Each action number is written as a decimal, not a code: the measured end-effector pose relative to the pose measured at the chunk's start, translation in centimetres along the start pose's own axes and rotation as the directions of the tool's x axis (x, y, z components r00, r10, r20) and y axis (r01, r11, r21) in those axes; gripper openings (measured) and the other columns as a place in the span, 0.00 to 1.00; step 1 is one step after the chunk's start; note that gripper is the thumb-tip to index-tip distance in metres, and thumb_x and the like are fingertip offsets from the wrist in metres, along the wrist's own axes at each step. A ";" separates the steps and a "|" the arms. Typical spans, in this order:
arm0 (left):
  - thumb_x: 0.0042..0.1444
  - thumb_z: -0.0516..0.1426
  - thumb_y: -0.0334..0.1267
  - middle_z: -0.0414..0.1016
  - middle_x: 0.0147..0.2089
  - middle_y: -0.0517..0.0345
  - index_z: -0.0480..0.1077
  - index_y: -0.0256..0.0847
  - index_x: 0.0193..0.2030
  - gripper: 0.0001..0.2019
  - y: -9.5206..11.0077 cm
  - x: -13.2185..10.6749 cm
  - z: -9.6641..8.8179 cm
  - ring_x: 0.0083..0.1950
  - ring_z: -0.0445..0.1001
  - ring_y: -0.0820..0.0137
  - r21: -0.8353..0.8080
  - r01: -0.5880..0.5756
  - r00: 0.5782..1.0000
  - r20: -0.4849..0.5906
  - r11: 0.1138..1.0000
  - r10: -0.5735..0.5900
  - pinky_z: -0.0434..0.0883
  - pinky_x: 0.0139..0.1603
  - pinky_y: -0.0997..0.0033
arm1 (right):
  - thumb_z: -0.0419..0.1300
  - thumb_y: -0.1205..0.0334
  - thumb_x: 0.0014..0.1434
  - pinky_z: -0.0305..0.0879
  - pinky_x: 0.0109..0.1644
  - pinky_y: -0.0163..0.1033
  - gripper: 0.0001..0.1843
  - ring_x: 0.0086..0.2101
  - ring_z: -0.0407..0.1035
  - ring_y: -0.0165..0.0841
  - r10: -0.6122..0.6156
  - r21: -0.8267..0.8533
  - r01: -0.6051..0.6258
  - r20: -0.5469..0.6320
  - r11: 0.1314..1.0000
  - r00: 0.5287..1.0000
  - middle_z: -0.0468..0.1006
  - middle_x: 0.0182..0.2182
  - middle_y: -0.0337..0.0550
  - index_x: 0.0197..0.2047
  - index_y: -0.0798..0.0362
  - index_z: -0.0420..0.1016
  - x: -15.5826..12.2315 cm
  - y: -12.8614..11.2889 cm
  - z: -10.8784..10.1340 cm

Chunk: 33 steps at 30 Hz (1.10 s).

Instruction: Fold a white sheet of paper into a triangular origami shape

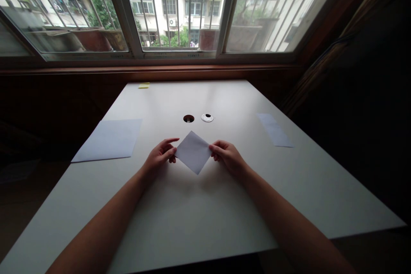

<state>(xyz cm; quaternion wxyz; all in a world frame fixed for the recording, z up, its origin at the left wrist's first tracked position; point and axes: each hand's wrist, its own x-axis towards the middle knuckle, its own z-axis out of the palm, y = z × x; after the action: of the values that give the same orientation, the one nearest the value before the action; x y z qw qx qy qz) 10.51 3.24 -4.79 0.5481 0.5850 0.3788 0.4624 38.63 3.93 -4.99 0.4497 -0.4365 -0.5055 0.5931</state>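
A small square of white paper [193,153] is held up over the table, turned so that its corners point up, down and to the sides. At its left corner, my left hand [161,152] pinches it between thumb and fingers, with the index finger stretched out. My right hand [227,154] grips the right corner between thumb and curled fingers. Both forearms reach in from the near edge of the white table [192,214].
Larger white sheets [109,139] lie at the left edge, and a narrow paper strip [275,130] at the right. Beyond my hands are a round cable hole [189,118] and its white cover [207,117]. Yellow sticky notes [144,85] lie near the far edge, below a barred window [176,13].
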 end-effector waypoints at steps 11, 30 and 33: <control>0.59 0.58 0.34 0.72 0.47 0.49 0.71 0.46 0.59 0.20 -0.7 -0.5 0.3 0.37 0.74 0.71 0.409 -0.356 0.926 0.274 0.841 0.259 0.74 0.39 0.70 | 0.67 0.46 0.53 0.60 0.25 0.32 0.19 0.21 0.67 0.27 0.036 -0.025 -0.035 0.022 0.999 0.999 0.77 0.23 0.41 0.30 0.56 0.74 0.1 0.0 -0.3; 0.63 0.57 0.44 0.80 0.38 0.48 0.76 0.38 0.54 0.17 0.1 -0.3 0.2 0.35 0.79 0.67 0.308 -0.200 0.958 0.259 0.930 0.120 0.75 0.38 0.68 | 0.61 0.61 0.64 0.74 0.46 0.44 0.13 0.44 0.74 0.37 -0.567 -0.411 0.648 0.316 0.641 0.761 0.76 0.49 0.46 0.50 0.40 0.80 -1.3 -0.5 1.0; 0.65 0.55 0.45 0.79 0.34 0.51 0.74 0.37 0.56 0.19 -0.1 -0.5 0.4 0.30 0.77 0.70 0.280 -0.173 0.964 0.246 0.944 0.104 0.75 0.33 0.70 | 0.61 0.62 0.64 0.74 0.45 0.42 0.13 0.44 0.75 0.37 -0.582 -0.415 0.650 0.294 0.637 0.758 0.79 0.46 0.46 0.50 0.41 0.80 -1.7 -0.9 1.0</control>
<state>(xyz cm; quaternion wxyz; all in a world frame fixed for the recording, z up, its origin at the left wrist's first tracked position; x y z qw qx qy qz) 10.78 2.71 -4.95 0.4590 0.7355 0.3367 0.3674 38.16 2.11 -3.89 0.4631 -0.2966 -0.7863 0.2815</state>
